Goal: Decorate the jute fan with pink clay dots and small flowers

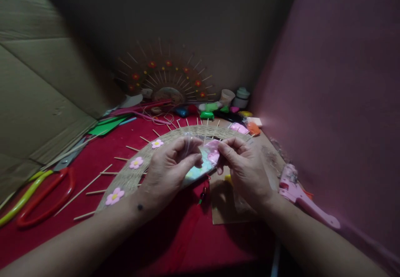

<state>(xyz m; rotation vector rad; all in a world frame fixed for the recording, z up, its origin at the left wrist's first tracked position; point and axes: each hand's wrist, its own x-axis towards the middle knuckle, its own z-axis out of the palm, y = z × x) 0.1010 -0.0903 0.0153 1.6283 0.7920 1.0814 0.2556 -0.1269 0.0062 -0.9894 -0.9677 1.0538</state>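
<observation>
My right hand (248, 168) pinches the pink corner of a small plastic packet (204, 162), which is patterned in pale blue, green and pink. My left hand (170, 164) curls its fingers and thumb at the packet's left side, and a strip of clear plastic (188, 141) shows by its fingers. Behind both hands lies a half-ring fan wound with twine (125, 181), with thin sticks jutting from its outer edge. Pink flowers with yellow centres, one of them a front flower (114, 196), sit on its left part. The hands cover some of the ring.
Red-and-yellow-handled scissors (64, 189) lie at left near a cardboard panel (40, 72). A pink glue gun (308, 200) rests at right beside the wall. Packets of coloured clay, including an orange packet (253, 128), line the back. A stick fan with red flowers (168, 64) stands behind.
</observation>
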